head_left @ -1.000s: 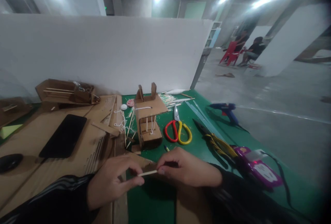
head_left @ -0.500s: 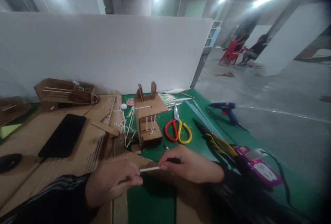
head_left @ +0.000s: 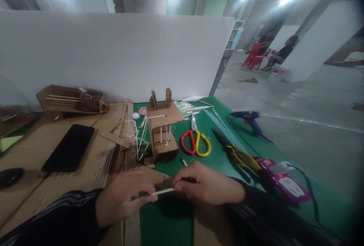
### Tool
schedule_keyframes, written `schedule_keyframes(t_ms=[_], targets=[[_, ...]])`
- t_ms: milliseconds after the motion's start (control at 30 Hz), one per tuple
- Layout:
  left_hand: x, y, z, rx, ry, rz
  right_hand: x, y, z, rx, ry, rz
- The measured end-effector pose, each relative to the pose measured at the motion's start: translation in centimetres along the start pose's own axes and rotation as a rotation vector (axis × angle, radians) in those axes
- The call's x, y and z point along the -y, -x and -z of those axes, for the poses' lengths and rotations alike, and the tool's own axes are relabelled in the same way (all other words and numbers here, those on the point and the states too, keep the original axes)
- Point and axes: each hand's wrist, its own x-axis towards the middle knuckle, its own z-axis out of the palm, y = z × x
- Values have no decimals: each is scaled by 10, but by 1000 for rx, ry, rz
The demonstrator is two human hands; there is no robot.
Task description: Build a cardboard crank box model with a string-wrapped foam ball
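A short, thin wooden stick (head_left: pixel 163 191) is held between my two hands above the green tabletop. My left hand (head_left: pixel 127 195) pinches its left end, and my right hand (head_left: pixel 203 183) pinches the right end between thumb and fingers. Just beyond them stands a small cardboard model (head_left: pixel 166 117) with upright sticks and white string in it. Scissors (head_left: pixel 195 140) with one red and one yellow handle lie to its right. A cardboard piece (head_left: pixel 155 176) lies behind the stick, partly covered by my hands.
Pliers (head_left: pixel 237 155), a purple power strip (head_left: pixel 281 181) and a blue glue gun (head_left: pixel 248 121) lie on the right. At left are a black phone (head_left: pixel 69 147), cardboard sheets (head_left: pixel 85 181) and another cardboard model (head_left: pixel 71 100). A white panel (head_left: pixel 113 56) borders the back. People sit far off.
Both hands have shifted slightly lower, and the stick now tilts up a little more toward its right end. Both hands still grip it.
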Motion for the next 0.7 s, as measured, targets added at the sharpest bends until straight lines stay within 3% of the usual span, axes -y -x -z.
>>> schedule_keyframes(t_ms=[133, 333, 700], targets=[[2, 2, -3, -24, 30, 55, 1, 0, 0, 2, 10, -11], [3, -2, -3, -25, 38, -27, 1, 0, -1, 4, 11, -9], [0, -1, -1, -61, 49, 38, 1, -1, 0, 8, 13, -31]])
